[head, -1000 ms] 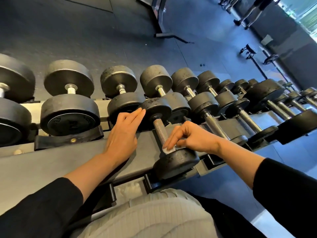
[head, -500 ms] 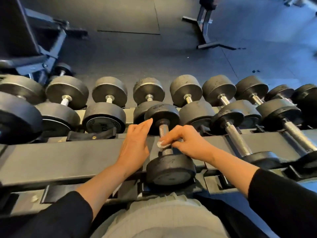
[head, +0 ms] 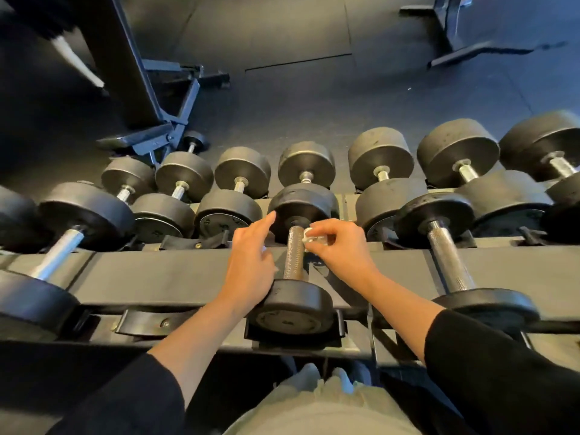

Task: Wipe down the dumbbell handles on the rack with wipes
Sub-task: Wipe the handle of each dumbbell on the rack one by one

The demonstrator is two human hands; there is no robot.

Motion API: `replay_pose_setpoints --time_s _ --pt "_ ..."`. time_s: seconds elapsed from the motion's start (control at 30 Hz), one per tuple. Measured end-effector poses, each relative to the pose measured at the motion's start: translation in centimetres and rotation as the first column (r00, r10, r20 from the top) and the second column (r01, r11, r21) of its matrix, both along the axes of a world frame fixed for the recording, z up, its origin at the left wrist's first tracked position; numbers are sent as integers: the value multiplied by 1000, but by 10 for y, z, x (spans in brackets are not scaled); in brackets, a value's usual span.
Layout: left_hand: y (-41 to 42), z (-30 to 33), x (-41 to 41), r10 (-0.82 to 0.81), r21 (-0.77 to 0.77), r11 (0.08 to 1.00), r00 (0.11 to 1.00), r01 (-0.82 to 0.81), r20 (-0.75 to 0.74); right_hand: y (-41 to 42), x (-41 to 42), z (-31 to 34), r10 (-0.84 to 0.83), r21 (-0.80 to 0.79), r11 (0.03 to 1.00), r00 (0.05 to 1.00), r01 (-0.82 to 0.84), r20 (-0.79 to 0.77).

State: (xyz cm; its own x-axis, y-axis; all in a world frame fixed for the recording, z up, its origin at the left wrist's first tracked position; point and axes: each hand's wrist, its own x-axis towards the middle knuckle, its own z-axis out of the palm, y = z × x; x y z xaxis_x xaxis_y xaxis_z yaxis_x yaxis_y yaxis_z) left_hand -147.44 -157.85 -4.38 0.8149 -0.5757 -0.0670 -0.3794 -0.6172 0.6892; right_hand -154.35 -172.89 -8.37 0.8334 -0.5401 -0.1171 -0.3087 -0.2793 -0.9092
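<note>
A black dumbbell with a knurled steel handle [head: 294, 252] lies on the near tier of the rack [head: 175, 274], straight in front of me. My right hand [head: 340, 249] pinches a small crumpled white wipe [head: 309, 235] against the right side of that handle, near its far end. My left hand [head: 252, 265] rests flat on the rack just left of the handle, fingers straight, fingertips touching the far weight head [head: 299, 208].
More dumbbells fill both tiers, with steel handles at the left [head: 58, 254] and the right [head: 448, 262]. Beyond the rack is dark rubber floor with a bench frame [head: 169, 120] at the left and another equipment base [head: 461, 42] at the far right.
My right hand has slid the wipe along the handle from the near end to the far end. The left hand stayed beside the handle. My view swung left and straightened.
</note>
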Motion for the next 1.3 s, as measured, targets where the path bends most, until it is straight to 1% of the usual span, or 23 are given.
replay_pose_setpoints --time_s 0.07,0.2,0.27,0.37,0.4,0.43,0.53,0.63,0.67,0.73,0.77,0.83,0.9,1.0,1.13,1.3 --pt "0 1 -2 38 13 999 999 -38 -4 2 0 -6 -40 66 997 999 39 22" --pt "-5 3 -3 27 80 996 997 -33 71 10 -4 -9 -79 192 979 994 63 76" --pt "-5 4 -3 27 97 995 997 -34 78 13 -12 -10 -44 221 975 995 23 92" --pt "-5 4 -3 36 96 995 998 -41 57 17 -29 -6 89 281 952 989 -121 121" --pt "-5 4 -3 34 99 994 998 -40 55 18 -32 -5 123 294 942 983 -159 136" --pt "-5 4 -4 32 103 994 998 -38 57 18 -34 -4 128 294 942 982 -164 139" --pt "-6 5 -5 36 107 993 996 -45 79 17 -35 1 66 268 959 993 -91 103" --pt "-8 7 -9 49 96 994 993 -59 104 18 -34 8 145 316 933 984 -170 101" --pt "-9 7 -9 59 94 993 992 -70 115 19 -32 12 134 333 928 983 -168 123" --pt "-10 8 -11 87 86 991 987 -100 138 19 -24 19 54 355 928 985 -111 166" --pt "-11 8 -12 96 77 991 983 -109 154 18 -19 22 19 355 931 984 -83 179" --pt "-7 10 -13 85 57 994 979 -97 188 17 -7 29 0 332 941 983 -62 182" --pt "3 12 -11 75 50 995 978 -86 194 18 4 34 17 299 952 984 -70 178" --pt "27 17 1 111 51 991 972 -124 205 30 18 43 47 277 957 986 -90 159" --pt "64 32 29 172 23 982 947 -185 270 62 46 54 92 182 976 984 -119 149" --pt "122 44 68 200 0 977 913 -214 356 124 93 69 185 111 972 966 -207 178"
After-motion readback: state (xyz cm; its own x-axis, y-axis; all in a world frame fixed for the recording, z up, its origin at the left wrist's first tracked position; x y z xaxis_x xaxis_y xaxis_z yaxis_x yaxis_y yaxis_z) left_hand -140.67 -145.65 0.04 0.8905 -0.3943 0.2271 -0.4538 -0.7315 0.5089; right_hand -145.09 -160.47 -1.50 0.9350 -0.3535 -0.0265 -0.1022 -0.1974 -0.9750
